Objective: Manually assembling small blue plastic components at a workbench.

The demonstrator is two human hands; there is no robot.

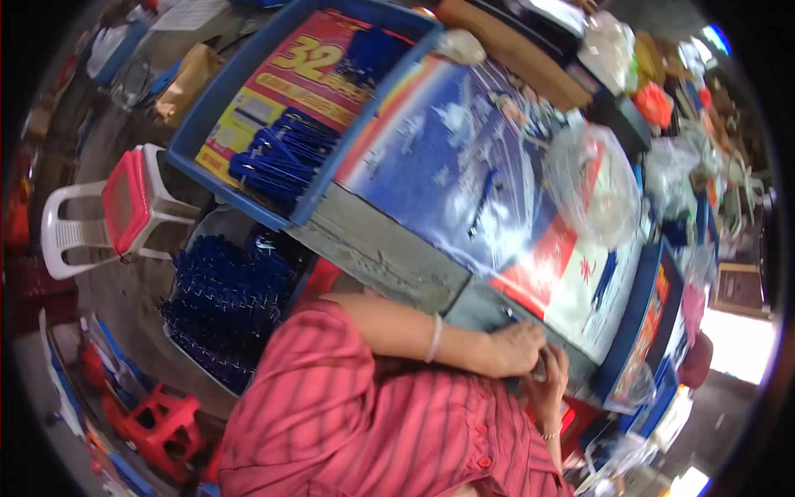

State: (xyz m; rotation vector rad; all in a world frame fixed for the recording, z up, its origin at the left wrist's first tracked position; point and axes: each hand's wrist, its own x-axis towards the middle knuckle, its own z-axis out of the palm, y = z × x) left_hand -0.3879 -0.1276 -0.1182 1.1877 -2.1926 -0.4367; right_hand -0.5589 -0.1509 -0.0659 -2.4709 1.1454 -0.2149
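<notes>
My left hand [515, 348] and my right hand [548, 379] meet at the near edge of a table. The fingers of both are curled in and close together, and what they hold, if anything, is hidden. A small dark piece with a shiny spot [508, 313] lies just beyond my left hand. On the table's blue, white and red printed cover [414, 157] lie a slim dark blue piece [484, 200] and another slim blue piece [605, 280] farther right.
A blue tray [306, 195] at the far left holds stacked blue pieces [286, 153]. Below it, a tub is heaped with dark blue pieces with shiny ends [228, 298]. A clear plastic bag [592, 186] and another blue tray [617, 352] are right. A white chair [79, 224] and red stool [161, 427] stand left.
</notes>
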